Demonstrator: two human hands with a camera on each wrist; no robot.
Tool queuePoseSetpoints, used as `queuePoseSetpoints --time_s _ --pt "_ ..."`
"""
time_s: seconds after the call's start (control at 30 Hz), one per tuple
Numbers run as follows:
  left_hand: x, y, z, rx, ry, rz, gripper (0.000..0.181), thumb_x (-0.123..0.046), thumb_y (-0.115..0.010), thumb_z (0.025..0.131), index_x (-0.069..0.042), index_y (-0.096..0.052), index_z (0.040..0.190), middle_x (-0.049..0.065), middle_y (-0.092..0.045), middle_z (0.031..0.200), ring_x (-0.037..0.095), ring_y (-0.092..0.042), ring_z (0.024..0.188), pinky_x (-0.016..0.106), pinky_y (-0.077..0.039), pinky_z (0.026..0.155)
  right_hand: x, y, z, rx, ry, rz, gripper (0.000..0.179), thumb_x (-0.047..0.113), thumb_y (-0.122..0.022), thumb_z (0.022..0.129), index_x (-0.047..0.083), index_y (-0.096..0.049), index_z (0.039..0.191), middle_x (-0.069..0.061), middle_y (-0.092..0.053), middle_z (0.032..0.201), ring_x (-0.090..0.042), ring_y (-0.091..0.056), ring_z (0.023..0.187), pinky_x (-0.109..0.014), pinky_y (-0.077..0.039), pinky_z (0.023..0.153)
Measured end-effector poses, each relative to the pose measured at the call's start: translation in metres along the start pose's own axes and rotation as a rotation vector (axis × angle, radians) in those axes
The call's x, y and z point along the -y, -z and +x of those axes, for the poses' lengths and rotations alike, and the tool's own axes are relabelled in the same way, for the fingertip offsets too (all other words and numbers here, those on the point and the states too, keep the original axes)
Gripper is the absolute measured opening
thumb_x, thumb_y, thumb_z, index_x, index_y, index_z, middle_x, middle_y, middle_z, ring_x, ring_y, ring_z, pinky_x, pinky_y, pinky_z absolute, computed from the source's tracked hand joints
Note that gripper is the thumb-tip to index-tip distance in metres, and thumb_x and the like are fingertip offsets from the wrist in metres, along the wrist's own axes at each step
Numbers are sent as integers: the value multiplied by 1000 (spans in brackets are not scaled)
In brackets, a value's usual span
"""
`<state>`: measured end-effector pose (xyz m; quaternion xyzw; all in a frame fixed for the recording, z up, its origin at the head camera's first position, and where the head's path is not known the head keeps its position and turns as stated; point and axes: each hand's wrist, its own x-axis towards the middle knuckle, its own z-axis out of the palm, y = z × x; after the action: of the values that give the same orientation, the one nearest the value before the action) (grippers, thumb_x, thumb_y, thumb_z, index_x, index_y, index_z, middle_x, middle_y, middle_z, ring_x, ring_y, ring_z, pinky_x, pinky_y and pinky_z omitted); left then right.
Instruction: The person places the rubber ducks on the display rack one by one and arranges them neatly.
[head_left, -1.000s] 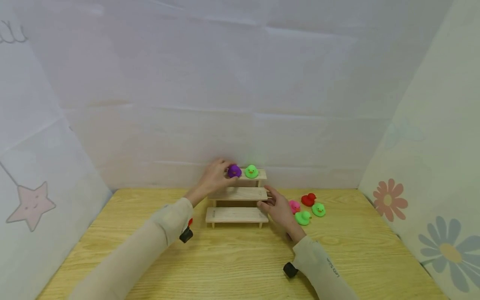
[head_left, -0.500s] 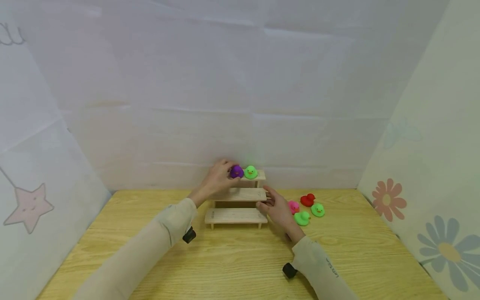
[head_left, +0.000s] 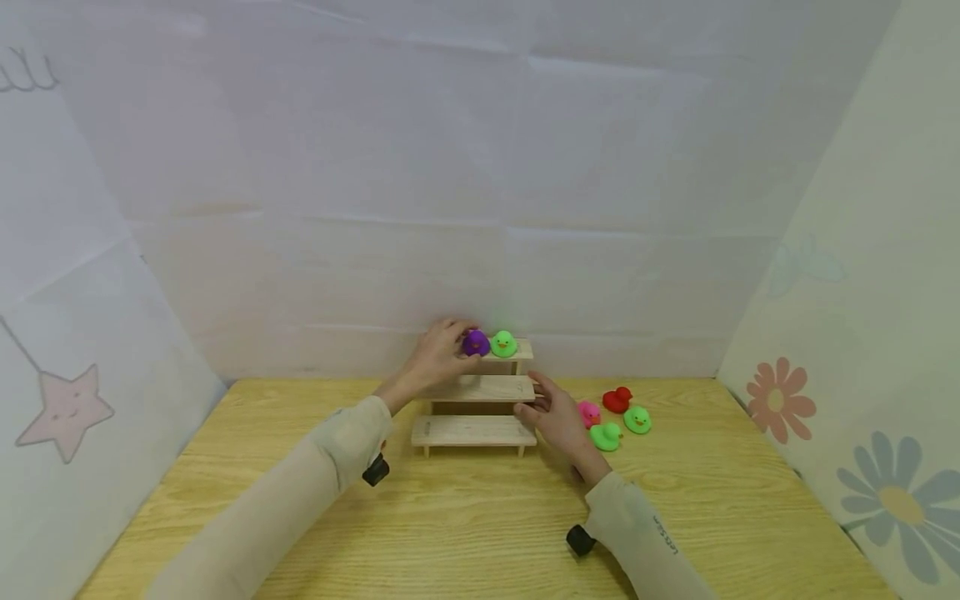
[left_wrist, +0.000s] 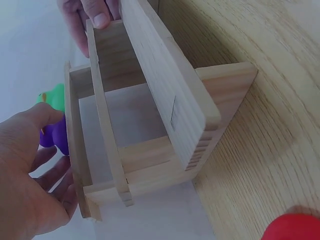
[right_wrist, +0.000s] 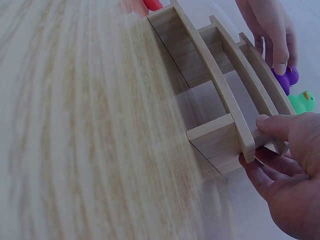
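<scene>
A three-tier wooden step shelf [head_left: 474, 430] stands on the table. On its top tier sit a purple rubber duck [head_left: 476, 343] and, just right of it, a green rubber duck [head_left: 504, 344]. My left hand [head_left: 438, 358] pinches the purple duck from the left; the left wrist view has its thumb [left_wrist: 47, 114] over the duck. My right hand [head_left: 558, 418] grips the shelf's right end, and in the right wrist view its thumb [right_wrist: 275, 125] lies at the middle tier with fingers curled below. The middle and bottom tiers carry no ducks.
Right of my right hand a pink duck [head_left: 589, 414], a red duck [head_left: 617, 400] and two green ducks, one nearer [head_left: 606, 436] and one farther right [head_left: 637, 419], lie on the wooden table [head_left: 480, 525]. A rounded red object [left_wrist: 295, 227] lies left of the shelf. A pale wall stands close behind.
My left hand has shifted slightly right with the purple duck, which now sits closer to the green one. The right hand stays on the shelf.
</scene>
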<state>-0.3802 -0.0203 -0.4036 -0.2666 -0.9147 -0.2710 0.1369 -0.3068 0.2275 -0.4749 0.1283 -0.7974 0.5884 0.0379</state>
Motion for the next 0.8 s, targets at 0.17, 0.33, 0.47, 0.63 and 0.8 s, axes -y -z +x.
queuePoseSetpoints --time_s 0.17,0.33,0.47,0.63,0.8 --pt "2 5 -5 -18 -21 -8 60 -32 -81 87 -7 -61 138 13 -58 131 30 -52 120 55 -38 101 25 6 -10 38 -4 -6 72 2 -72 94 -8 -33 154 -33 -48 144 -44 -57 123 -45 -50 98" --pt "3 12 -13 -54 -49 -66 60 -25 -81 85 -5 -61 138 15 -59 131 30 -54 120 53 -42 100 33 10 -14 39 9 -21 71 1 -72 93 -10 -34 153 -34 -50 141 -45 -57 122 -42 -50 97" --pt "3 20 -22 -69 -45 -83 60 -25 -79 88 -6 -59 140 14 -58 132 31 -55 119 50 -46 97 21 10 -8 34 -4 -12 73 1 -71 94 -9 -32 154 -33 -49 143 -45 -56 124 -45 -50 97" --pt "6 32 -35 -90 -35 -111 58 -32 -75 91 -8 -58 141 14 -59 130 36 -56 118 51 -48 93 -2 9 3 -17 -5 -48 73 6 -72 95 -1 -34 157 -29 -50 144 -41 -58 123 -45 -49 98" --pt "11 45 -57 -99 6 -113 57 -37 -73 93 -6 -60 139 15 -60 129 37 -56 116 53 -45 95 -9 8 7 -30 11 -46 74 9 -75 94 3 -37 157 -24 -55 141 -36 -61 120 -44 -51 96"
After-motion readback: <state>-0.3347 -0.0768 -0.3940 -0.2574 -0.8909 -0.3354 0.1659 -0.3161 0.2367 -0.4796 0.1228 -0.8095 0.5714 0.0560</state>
